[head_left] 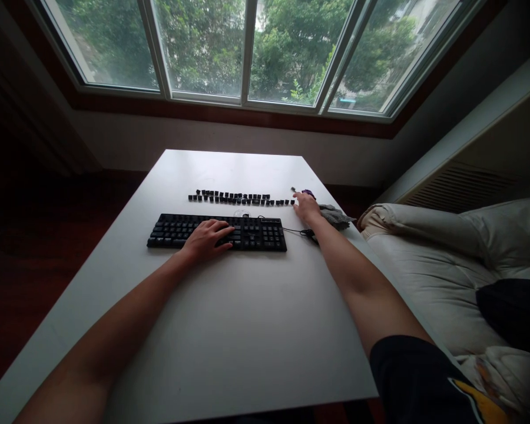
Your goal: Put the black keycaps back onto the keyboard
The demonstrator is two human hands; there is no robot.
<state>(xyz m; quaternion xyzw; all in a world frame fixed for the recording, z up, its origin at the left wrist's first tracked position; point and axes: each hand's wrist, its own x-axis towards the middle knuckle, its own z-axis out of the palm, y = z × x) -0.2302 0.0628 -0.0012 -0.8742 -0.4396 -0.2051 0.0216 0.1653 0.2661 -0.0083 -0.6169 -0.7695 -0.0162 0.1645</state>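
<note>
A black keyboard [172, 231] lies on the white table [229, 318]. My left hand [208, 238] rests on its middle with fingers spread over the keys. Beyond the keyboard, several loose black keycaps [229, 200] stand in two rough rows. At the right end of these rows is my right hand [307, 207], low over the table, its thumb and forefinger apart. A small dark piece [293, 189], perhaps a keycap, sits just past its fingertips; whether they touch it is unclear. A purple object [309, 192] shows partly behind this hand.
A crumpled grey cloth [335, 218] lies at the table's right edge. A cable [294, 230] runs from the keyboard toward a dark object [309, 234] under my right forearm. A cream sofa [419, 253] stands to the right, and a window [203, 47] is ahead.
</note>
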